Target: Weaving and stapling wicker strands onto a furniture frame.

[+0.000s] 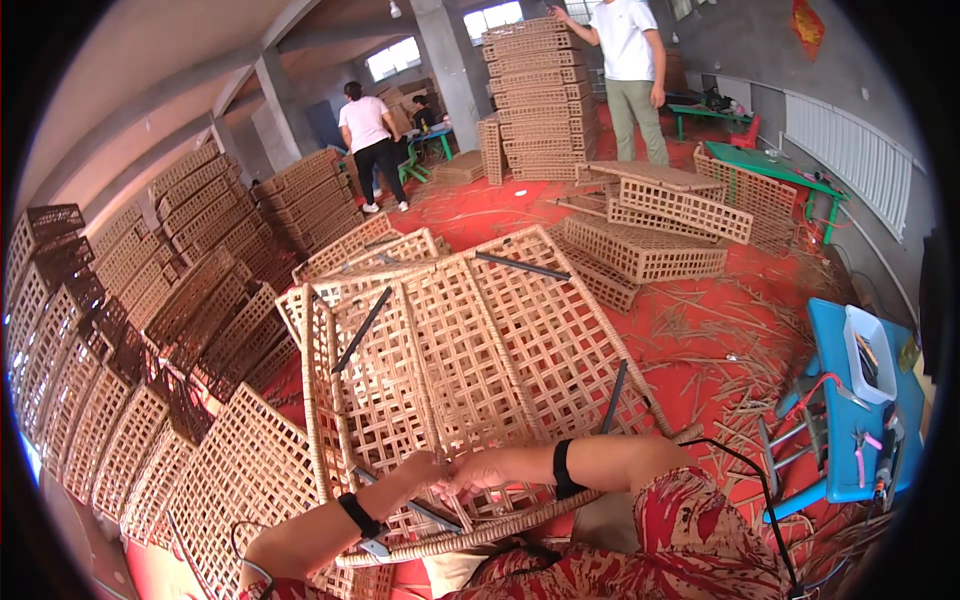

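Note:
A large woven rattan lattice frame lies tilted across my lap, its near rim bowed toward me. Dark flat strips are set at several places on it. My left hand and my right hand meet low on the lattice, close to the near rim. The right fingers are closed in a pinch around a thin rattan strand that slants down from them. Closed fingers also show on the left hand, right beside the right one; what they grip is hidden. Black bands circle both forearms.
Stacked lattice pieces crowd the left side; a tall stack stands at the back. At right, a blue table bears a white bin and pink-handled pliers. Rattan scraps litter the red floor. Two people stand farther back; another sits.

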`<state>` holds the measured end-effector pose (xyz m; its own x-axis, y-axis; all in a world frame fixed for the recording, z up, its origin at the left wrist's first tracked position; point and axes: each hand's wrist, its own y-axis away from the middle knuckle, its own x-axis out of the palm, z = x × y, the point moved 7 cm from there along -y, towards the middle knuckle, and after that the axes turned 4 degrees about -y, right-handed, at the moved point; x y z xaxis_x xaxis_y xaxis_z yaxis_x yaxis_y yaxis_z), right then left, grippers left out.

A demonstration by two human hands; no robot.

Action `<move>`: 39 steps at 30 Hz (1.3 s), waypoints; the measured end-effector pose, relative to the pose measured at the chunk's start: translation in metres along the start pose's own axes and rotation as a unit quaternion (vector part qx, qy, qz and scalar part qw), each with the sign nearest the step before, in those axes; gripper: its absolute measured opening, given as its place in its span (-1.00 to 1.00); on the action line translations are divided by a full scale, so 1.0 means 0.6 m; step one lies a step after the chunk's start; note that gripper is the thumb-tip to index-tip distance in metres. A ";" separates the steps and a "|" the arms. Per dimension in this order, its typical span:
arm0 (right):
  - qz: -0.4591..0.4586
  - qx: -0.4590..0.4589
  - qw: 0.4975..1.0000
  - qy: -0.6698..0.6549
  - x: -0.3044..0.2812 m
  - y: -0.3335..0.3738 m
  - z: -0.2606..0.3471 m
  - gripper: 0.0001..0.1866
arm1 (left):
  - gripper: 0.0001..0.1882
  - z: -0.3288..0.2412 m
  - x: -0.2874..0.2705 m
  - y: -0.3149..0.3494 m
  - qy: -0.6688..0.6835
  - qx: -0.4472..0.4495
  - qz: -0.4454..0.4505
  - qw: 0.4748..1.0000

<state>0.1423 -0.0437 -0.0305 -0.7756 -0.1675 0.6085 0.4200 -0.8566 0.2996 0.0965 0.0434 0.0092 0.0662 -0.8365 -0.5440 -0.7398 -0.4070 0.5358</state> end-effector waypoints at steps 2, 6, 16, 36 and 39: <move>-0.001 0.012 1.000 0.020 -0.009 -0.011 -0.009 -0.81 | -0.76 0.003 -0.001 -0.010 -0.047 0.005 0.011 0.999; -0.010 0.013 1.000 0.018 -0.014 -0.009 -0.010 -0.79 | -0.71 -0.012 -0.004 0.009 -0.115 -0.009 -0.006 0.993; 0.020 0.006 0.999 0.048 -0.002 -0.002 0.001 -0.79 | -0.66 -0.003 -0.010 0.013 -0.158 -0.011 -0.023 0.987; 0.094 -0.024 0.991 0.087 0.019 0.009 0.042 -0.74 | -0.60 0.006 0.005 0.080 0.030 -0.022 0.047 0.998; 0.069 -0.007 0.996 0.049 0.001 0.005 0.037 -0.46 | -0.33 -0.009 0.004 0.109 0.036 -0.062 -0.017 0.997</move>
<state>0.1535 -0.0356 -0.0130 -0.7541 -0.3306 0.5675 0.5194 -0.8290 0.2074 0.0518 0.0125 0.0463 0.1412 -0.8436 -0.5180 -0.6480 -0.4744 0.5958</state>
